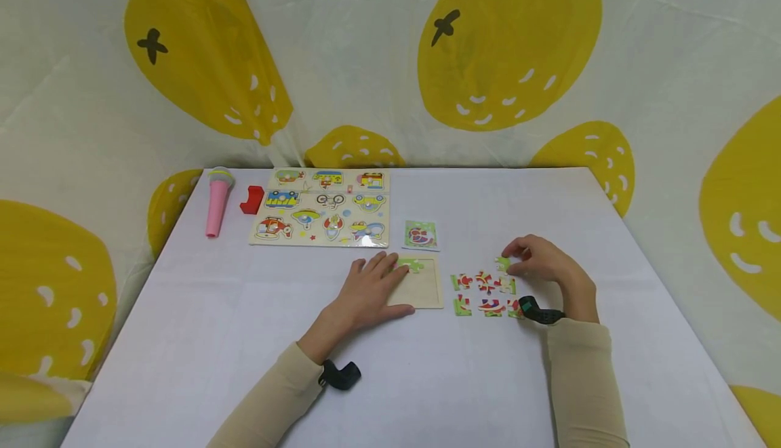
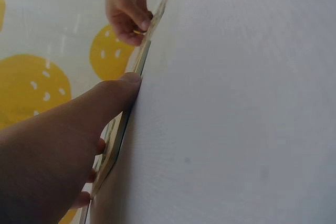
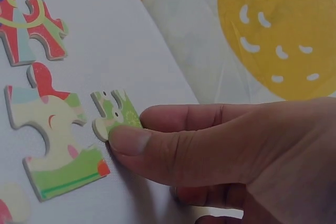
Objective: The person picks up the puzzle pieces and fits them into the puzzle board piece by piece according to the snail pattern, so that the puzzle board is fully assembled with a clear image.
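Note:
My left hand [image 1: 369, 292] lies with its fingers spread over the left part of a shallow wooden puzzle tray [image 1: 421, 293]. Its thumb [image 2: 123, 88] rests along the tray's near edge in the left wrist view. Inside the tray, a light green puzzle piece [image 1: 416, 266] sits by the far side, close to my left fingertips. On the right, my right hand [image 1: 543, 260] pinches a small green jigsaw piece [image 3: 125, 109] between thumb and fingers. Several loose jigsaw pieces [image 1: 491, 308] in red, green and cream lie between the tray and my right hand.
Behind the tray stands a small picture card [image 1: 420, 234], lying flat. A large vehicle peg puzzle board [image 1: 323, 221] is at the back left, beside a red block [image 1: 251, 200] and a pink toy microphone [image 1: 217, 207]. A fruit-print curtain [image 1: 366, 62] hangs behind the white table [image 1: 427, 387].

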